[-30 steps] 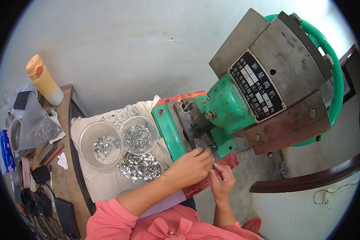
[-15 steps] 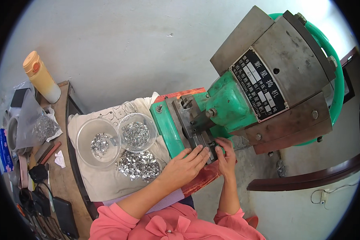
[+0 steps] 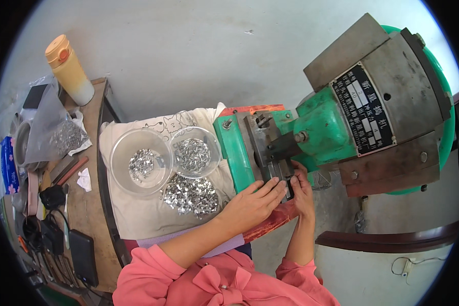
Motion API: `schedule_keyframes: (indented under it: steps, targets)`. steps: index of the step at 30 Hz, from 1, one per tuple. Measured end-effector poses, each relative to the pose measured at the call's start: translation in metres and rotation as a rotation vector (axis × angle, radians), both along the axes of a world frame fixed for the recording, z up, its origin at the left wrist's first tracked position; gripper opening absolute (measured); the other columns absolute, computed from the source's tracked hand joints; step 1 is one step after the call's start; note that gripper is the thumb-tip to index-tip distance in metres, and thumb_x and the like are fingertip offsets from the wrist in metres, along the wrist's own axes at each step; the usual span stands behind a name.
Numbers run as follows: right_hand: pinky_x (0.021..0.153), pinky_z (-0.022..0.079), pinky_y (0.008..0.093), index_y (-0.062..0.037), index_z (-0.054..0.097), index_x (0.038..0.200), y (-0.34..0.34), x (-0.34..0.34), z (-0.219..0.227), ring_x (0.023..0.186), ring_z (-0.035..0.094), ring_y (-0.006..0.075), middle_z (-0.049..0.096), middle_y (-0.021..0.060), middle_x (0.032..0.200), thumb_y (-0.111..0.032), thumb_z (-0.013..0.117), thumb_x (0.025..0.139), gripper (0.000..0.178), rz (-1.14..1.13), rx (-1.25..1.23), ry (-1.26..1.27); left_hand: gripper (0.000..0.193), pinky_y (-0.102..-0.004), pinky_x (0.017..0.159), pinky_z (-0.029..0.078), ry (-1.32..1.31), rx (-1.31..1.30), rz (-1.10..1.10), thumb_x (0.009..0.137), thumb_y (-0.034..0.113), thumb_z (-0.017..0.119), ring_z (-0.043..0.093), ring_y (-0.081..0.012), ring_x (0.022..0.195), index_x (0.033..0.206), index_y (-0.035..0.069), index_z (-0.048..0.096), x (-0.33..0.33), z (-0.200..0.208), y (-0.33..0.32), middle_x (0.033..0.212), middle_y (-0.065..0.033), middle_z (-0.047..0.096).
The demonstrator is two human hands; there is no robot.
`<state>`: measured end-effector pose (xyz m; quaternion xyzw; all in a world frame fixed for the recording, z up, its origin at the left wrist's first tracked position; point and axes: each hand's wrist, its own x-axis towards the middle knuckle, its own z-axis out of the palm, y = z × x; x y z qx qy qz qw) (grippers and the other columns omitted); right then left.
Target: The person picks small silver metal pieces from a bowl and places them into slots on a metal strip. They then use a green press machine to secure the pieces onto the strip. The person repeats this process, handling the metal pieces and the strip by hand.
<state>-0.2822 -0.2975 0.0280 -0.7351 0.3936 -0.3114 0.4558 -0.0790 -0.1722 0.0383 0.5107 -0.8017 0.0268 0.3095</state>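
A green bench press [image 3: 324, 125] stands in front of me, with a dark steel die [image 3: 274, 162] bolted on its green base. My left hand [image 3: 257, 203] lies over the near end of the die, its fingers stretched side by side and touching the steel. On the die's right side is my right hand [image 3: 303, 191], thumb and fingers bent in against the near edge. Whatever lies between those fingertips is too small and hidden to name. Left of the press, a pile of small shiny metal pieces [image 3: 193, 196] lies on a pale printed cloth [image 3: 132, 217].
Two clear plastic tubs, a larger one [image 3: 118, 176] and a smaller one [image 3: 217, 148], hold more metal pieces beside the pile. A wooden table [image 3: 89, 217] at the left carries a yellow bottle [image 3: 72, 76], a plastic bag [image 3: 48, 137], a black power bank [image 3: 83, 260] and cables.
The whole scene has shifted toward the right of the picture as my head turned. Both hands stay at the near end of the die; little else differs.
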Motion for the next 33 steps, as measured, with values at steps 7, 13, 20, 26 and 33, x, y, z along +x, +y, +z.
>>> schedule_keyframes:
  steps: [7,13,20,26,33]
  targets:
    - [0.102,0.037,0.0325,0.0022,0.062,0.105,0.003,0.01,0.008,0.12,0.046,0.0194,0.047,0.011,0.138,-0.022,0.052,0.105,0.026,-0.037,0.041,-0.013,0.054,-0.0384,0.106,0.041,0.023,0.012,-0.01,0.089,0.015,0.055,0.044,-0.0232,0.139,0.141,0.003,0.052,0.0,-0.001,0.0,0.149,-0.0083,0.049]
    - [0.104,0.035,0.0313,0.0069,0.061,0.111,0.001,0.011,-0.001,0.121,0.046,0.0193,0.047,0.0095,0.138,-0.022,0.051,0.105,0.031,-0.06,-0.03,0.029,0.055,-0.0387,0.105,0.041,0.042,0.018,-0.022,0.088,0.014,0.056,0.045,-0.0236,0.139,0.141,0.003,0.052,0.001,-0.003,-0.001,0.15,-0.0084,0.049]
    - [0.105,0.034,0.0319,0.0075,0.062,0.107,-0.001,0.006,-0.003,0.123,0.044,0.0205,0.048,0.0117,0.138,-0.022,0.052,0.104,0.031,-0.051,0.017,-0.01,0.054,-0.0389,0.106,0.041,0.08,0.012,-0.041,0.088,0.014,0.056,0.045,-0.0247,0.139,0.14,0.003,0.052,0.001,-0.005,-0.001,0.15,-0.0087,0.049]
    - [0.1,0.038,0.0332,0.0058,0.064,0.108,0.003,0.01,0.001,0.119,0.046,0.0213,0.048,0.013,0.138,-0.024,0.053,0.104,0.032,-0.087,0.003,0.06,0.053,-0.0421,0.109,0.041,0.187,0.027,-0.079,0.087,0.011,0.058,0.044,-0.0278,0.14,0.139,0.002,0.053,0.001,-0.01,-0.001,0.15,-0.0108,0.048]
    - [0.103,0.038,0.0338,0.0003,0.065,0.11,0.008,0.014,0.006,0.117,0.05,0.0215,0.055,0.0126,0.132,-0.025,0.052,0.104,0.029,-0.137,-0.016,0.074,0.069,-0.0438,0.11,0.04,0.685,0.092,-0.007,0.08,0.008,0.074,0.047,-0.0378,0.135,0.143,-0.002,0.047,-0.006,-0.011,0.001,0.148,-0.0188,0.047]
